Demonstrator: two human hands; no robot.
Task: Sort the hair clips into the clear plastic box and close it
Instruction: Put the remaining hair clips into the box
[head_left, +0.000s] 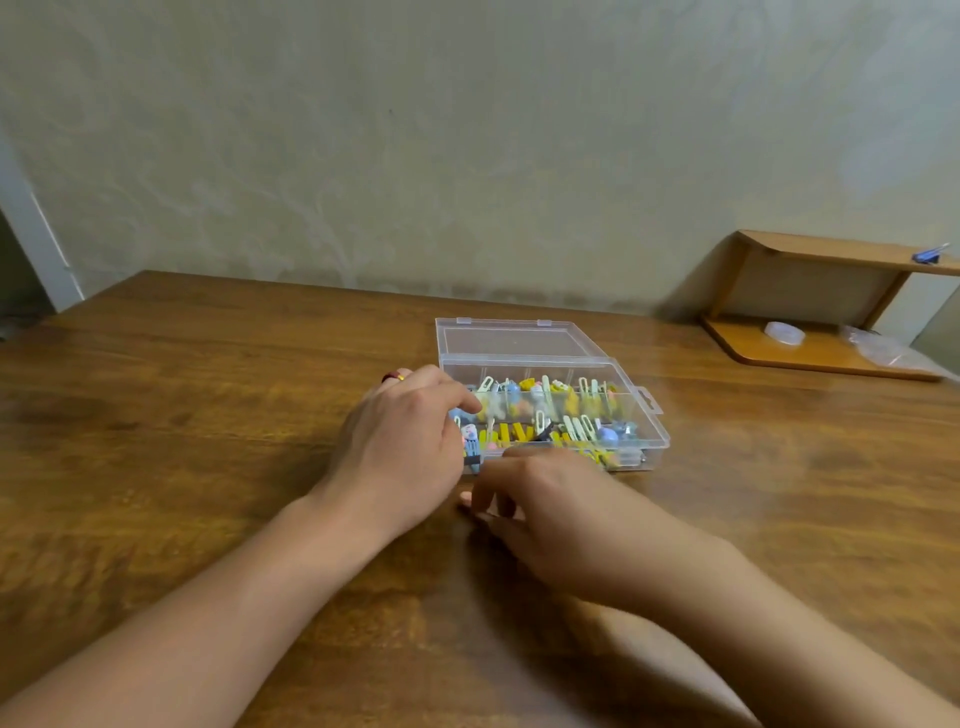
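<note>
Wooden table (208, 441) runs up to a pale wall, and on it the left hand (400, 441) rests against the box's left end, fingers curled over the edge; whether it pinches a clip I cannot tell. Just right, the right hand (545, 499) hovers at the front edge, fingers bent down to the wood, nothing clearly held. Between and beyond them sits the box (644, 415), its lid (514, 340) lying open flat behind. Its compartments are crowded with clips (545, 410), yellow, white and blue. Thin clear plastic probably makes it light, stiff and a bit slippery; take the lid by its far rim. At far right stands a small shelf (831, 306)
</note>
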